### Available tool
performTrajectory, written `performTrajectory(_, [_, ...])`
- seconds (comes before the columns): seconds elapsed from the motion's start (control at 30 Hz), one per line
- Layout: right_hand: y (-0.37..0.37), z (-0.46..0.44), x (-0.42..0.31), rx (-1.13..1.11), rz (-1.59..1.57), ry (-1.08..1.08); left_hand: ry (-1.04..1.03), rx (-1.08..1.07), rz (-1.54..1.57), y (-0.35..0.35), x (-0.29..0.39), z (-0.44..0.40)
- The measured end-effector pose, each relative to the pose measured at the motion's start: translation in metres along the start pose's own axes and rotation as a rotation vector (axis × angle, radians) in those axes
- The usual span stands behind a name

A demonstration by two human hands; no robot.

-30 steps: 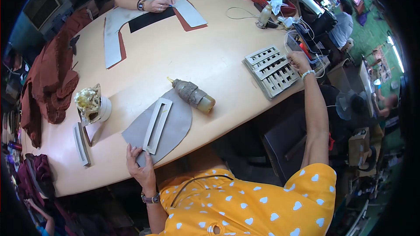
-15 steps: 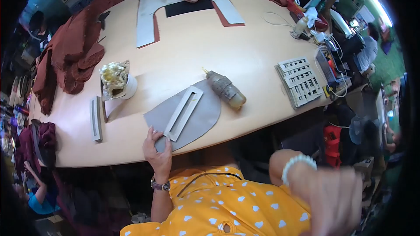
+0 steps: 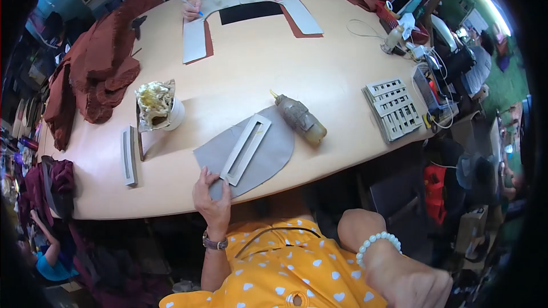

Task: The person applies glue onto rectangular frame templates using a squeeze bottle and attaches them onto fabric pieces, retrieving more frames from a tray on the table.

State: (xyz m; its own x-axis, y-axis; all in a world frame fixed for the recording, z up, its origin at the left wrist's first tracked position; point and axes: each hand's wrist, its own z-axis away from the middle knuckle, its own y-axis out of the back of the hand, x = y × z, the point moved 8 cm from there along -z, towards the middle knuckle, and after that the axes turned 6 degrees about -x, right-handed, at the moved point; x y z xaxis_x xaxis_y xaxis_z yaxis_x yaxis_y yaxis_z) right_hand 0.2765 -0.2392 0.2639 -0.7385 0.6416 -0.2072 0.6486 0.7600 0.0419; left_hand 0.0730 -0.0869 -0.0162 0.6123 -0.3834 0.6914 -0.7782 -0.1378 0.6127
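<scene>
My left hand, with a watch on its wrist, pinches the lower edge of a grey leather piece at the table's near edge. A pale slotted frame lies slanted on the leather, its lower end by my fingertips. Just right of it, a brown wrapped bottle with a yellow tip lies on its side. My right hand, with a beaded bracelet, is off the table at the lower right, fingers curled; what it holds, if anything, is hidden.
A white tub with crusted glue and a second slotted strip stand to the left. Stacked slotted frames lie at the right. Across the table, a person's hand holds a pen over a pale pattern. Red-brown fabric covers the left edge.
My right hand has moved from the stacked frames down to the lower right, off the table. The view has shifted. The other person's hands have moved apart. My left hand stays at the leather.
</scene>
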Motion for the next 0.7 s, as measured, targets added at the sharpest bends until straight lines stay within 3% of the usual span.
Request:
performTrajectory(0.03, [0.003,0.004,-0.002,0.012,-0.011,-0.036,-0.018,0.012,-0.008,0.0,0.001,-0.001])
performTrajectory(0.1, [0.025,0.032,-0.028,0.264,0.213,0.337,-0.038,0.027,-0.01,0.0,0.003,-0.003])
performTrajectory(0.13, [0.051,0.053,-0.037,0.458,0.49,0.263,-0.037,0.026,-0.006,-0.001,0.002,-0.003])
performTrajectory(0.2, [0.115,0.116,-0.056,0.833,1.526,-0.475,-0.022,0.013,0.001,-0.002,0.0,-0.002])
performTrajectory(0.23, [0.141,0.139,-0.062,0.793,1.847,-0.752,-0.009,0.0,0.003,-0.002,0.0,-0.002])
performTrajectory(0.3, [0.191,0.181,-0.06,0.441,2.165,-1.069,-0.002,-0.013,0.001,-0.002,-0.001,0.0])
performTrajectory(0.5, [0.22,0.254,-0.08,0.339,2.441,-1.474,-0.01,0.007,-0.001,-0.004,-0.004,0.0])
performTrajectory(0.7, [0.223,0.26,-0.084,0.407,2.481,-1.492,0.025,0.006,0.036,-0.005,-0.006,0.0])
